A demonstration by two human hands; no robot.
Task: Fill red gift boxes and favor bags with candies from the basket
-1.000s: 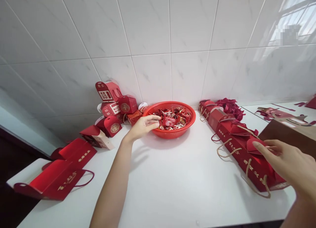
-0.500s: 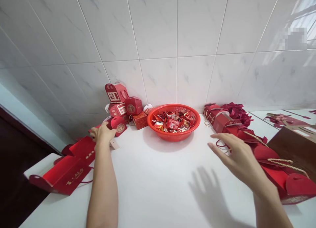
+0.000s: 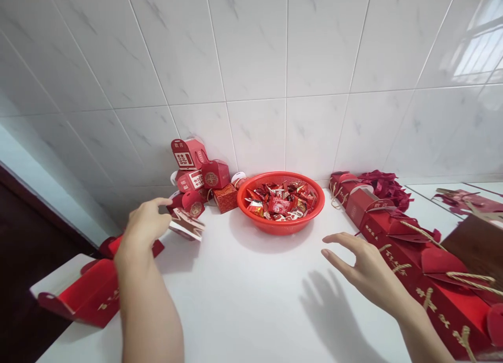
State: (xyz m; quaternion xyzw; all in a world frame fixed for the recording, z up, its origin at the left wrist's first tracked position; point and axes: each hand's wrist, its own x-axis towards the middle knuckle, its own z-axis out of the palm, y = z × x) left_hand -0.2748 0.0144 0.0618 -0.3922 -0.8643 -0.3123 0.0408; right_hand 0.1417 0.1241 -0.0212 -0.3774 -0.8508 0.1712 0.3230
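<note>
- The red basket [image 3: 281, 228] stands on the white counter [image 3: 251, 305], near the tiled wall [image 3: 255, 48], and it is filled with wrapped candies [image 3: 280, 205], mostly red, with some gold and white.
- The left hand [image 3: 142, 228] is to the left of the basket and nearer to the viewer. Its fingers appear to be closed on the edge of a small box [image 3: 188, 224], although the exact contact is hidden behind the hand.
- This small box is tilted, left of the basket and a little nearer than it; its pale and brown sides face the viewer and are slightly blurred.
- The right hand [image 3: 365, 271] is in front of the basket, to its right. Its fingers are spread and curved, with nothing between them, and it casts a shadow on the counter.
- An open red box [image 3: 92, 295] with gold writing lies far to the left of the basket, on the near side, partly behind the left arm.
- Just left of the basket, smaller red boxes [image 3: 191, 152] are piled against the wall, and an orange-red patterned box [image 3: 225, 198] sits beside the rim.
- Right of the basket, a row of red boxes [image 3: 416, 279] runs toward the viewer; some have rope handles [image 3: 471, 279].
- Behind this row, also right of the basket, is a heap of dark red ribbon [image 3: 387, 190].
</note>
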